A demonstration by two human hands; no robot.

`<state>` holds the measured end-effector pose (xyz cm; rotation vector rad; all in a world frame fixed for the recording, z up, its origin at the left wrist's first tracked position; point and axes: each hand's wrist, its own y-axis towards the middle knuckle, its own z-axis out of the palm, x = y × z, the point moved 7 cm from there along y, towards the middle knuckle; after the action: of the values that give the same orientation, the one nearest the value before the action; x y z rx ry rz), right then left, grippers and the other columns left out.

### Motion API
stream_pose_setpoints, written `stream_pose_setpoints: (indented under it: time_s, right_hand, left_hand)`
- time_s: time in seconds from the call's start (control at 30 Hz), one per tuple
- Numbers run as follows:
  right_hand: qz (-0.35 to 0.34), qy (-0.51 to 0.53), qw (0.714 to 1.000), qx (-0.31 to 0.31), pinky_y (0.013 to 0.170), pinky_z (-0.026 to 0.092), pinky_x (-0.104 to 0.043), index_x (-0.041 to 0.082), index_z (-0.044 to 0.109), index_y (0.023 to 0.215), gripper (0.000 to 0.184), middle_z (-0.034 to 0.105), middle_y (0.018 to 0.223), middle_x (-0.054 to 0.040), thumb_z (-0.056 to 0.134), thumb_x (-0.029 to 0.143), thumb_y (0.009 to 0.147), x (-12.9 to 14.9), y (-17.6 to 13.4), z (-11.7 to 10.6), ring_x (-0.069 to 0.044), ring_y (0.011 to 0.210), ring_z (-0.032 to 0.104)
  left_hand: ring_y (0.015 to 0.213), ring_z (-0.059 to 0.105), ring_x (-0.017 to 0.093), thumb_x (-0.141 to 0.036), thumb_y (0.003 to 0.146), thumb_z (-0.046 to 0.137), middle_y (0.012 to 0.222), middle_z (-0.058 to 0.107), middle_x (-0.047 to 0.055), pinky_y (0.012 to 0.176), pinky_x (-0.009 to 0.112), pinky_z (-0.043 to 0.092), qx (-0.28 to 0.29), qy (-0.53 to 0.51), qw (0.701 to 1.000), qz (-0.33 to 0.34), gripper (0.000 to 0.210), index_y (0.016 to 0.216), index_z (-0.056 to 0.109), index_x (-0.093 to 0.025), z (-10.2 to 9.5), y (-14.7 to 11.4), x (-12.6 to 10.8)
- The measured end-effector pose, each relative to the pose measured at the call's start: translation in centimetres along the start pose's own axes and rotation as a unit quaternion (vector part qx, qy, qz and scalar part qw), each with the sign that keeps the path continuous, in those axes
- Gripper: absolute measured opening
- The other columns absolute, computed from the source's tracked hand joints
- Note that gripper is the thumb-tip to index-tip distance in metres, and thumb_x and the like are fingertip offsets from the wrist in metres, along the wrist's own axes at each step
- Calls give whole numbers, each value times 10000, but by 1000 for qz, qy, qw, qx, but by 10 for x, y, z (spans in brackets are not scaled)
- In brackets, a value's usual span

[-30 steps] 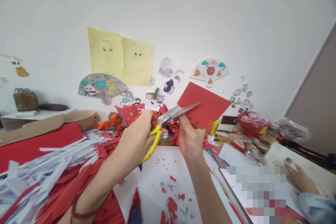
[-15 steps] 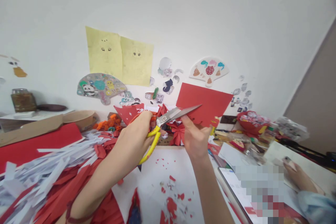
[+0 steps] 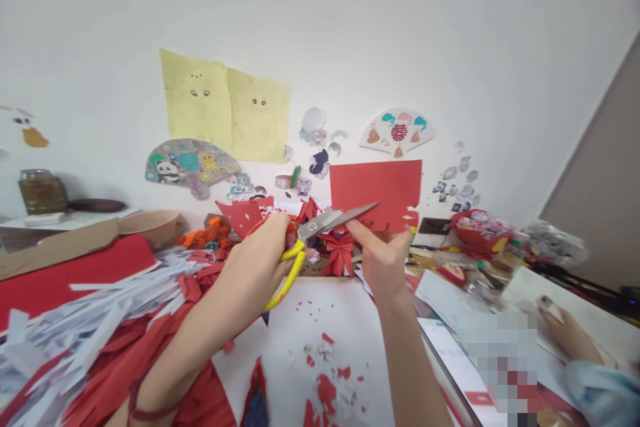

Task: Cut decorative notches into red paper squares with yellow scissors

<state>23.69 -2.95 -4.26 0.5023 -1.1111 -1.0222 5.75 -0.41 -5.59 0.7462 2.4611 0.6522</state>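
My left hand [image 3: 260,247] is closed on a pair of scissors [image 3: 320,227] with yellow handles. Their blades point to the upper right, in front of the lower edge of a red sheet of paper [image 3: 376,187]. Behind the blade tips, my right hand [image 3: 383,250] pinches this sheet at its lower edge and holds it upright. Small cuts show at the paper's lower right edge. Under both hands lies a white sheet [image 3: 295,327] strewn with red paper scraps [image 3: 327,392]. Whether the blades touch the paper, I cannot tell.
White paper strips [image 3: 95,320] and red strips [image 3: 135,353] are heaped at the left. A phone [image 3: 453,360] lies at the right, near another person's hand [image 3: 567,330]. Along the wall stand a red bow [image 3: 340,253], orange pieces [image 3: 213,232] and a jar [image 3: 43,192].
The red sheet has turned in my right hand, so its top edge is now nearly level and it sits further left. My left hand and the scissors have barely moved.
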Motion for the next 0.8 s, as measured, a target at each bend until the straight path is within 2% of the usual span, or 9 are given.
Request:
stream_pose_setpoints:
  time_s: [0.1,0.3,0.47,0.53,0.63,0.73,0.8]
  right_hand:
    - [7,-12,1000,-5,896,540,-438,147,695,908,278,742,930,-70,785,148,645,-6,2,-6,-240,854,700]
    - [42,-19,999,16,889,537,-443,150,701,841,193,749,877,-62,775,172,664,-15,6,-7,-249,874,698]
    - [50,-92,994,24,835,553,-413,148,711,853,220,749,898,-74,777,251,671,-30,14,-18,-237,834,696]
    - [58,-154,986,-7,798,556,-400,136,718,850,249,750,881,-84,775,297,668,-42,20,-33,-229,788,692]
    - [72,-223,967,-99,715,558,-369,99,710,871,352,746,836,-101,781,344,628,-58,28,-66,-216,712,677]
    - [89,-234,954,-166,583,536,-308,77,698,817,352,722,729,-83,766,349,605,-66,34,-92,-175,587,633]
    - [88,-224,950,-198,517,510,-278,85,689,772,317,698,672,-62,761,336,594,-63,35,-101,-150,526,597]
  left_hand:
    - [620,515,167,-395,902,382,790,567,28,540,272,288,8,-17,1000,3,180,836,347,-232,6,1,2]
    - [667,584,193,-380,870,438,792,611,46,523,264,334,15,-66,998,-4,152,856,421,-229,12,8,5]
    - [664,614,198,-377,867,443,750,636,38,508,254,354,57,-111,992,-30,168,800,412,-225,27,17,16]
    - [665,618,198,-388,864,451,768,642,42,514,255,360,71,-106,991,-28,192,782,405,-221,35,21,22]
    - [668,607,203,-446,851,473,794,635,52,534,267,363,71,-35,996,-28,254,775,421,-210,43,27,36]
    - [765,607,227,-457,850,478,857,630,78,580,282,380,58,73,995,-21,262,832,484,-196,47,31,49]
    - [888,587,251,-410,852,493,933,626,104,650,297,411,43,143,989,10,233,899,523,-184,48,32,51]
